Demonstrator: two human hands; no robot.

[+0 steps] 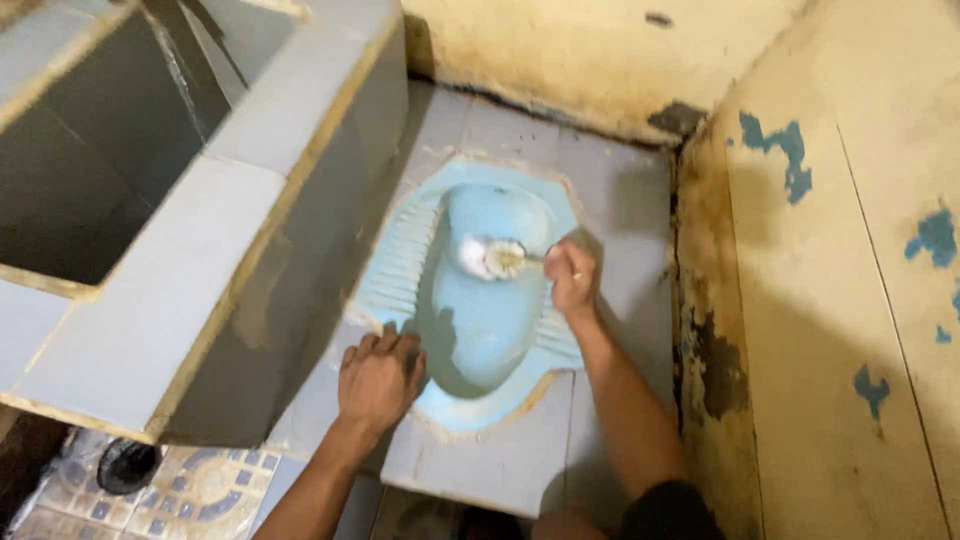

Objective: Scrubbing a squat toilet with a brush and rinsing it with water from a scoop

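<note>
A light blue squat toilet [400, 280] is set into a raised grey tiled platform. My right hand [572, 276] grips the handle of a white toilet brush [490, 257], whose bristled head lies inside the bowl near its far end. My left hand [380, 378] rests flat, fingers spread, on the near left rim of the toilet, holding nothing.
A large grey tiled water basin [180, 260] stands at the left, close beside the toilet. A stained, peeling yellow wall [840, 300] rises at the right and another at the back. A patterned floor with a dark drain [125, 465] lies at the lower left.
</note>
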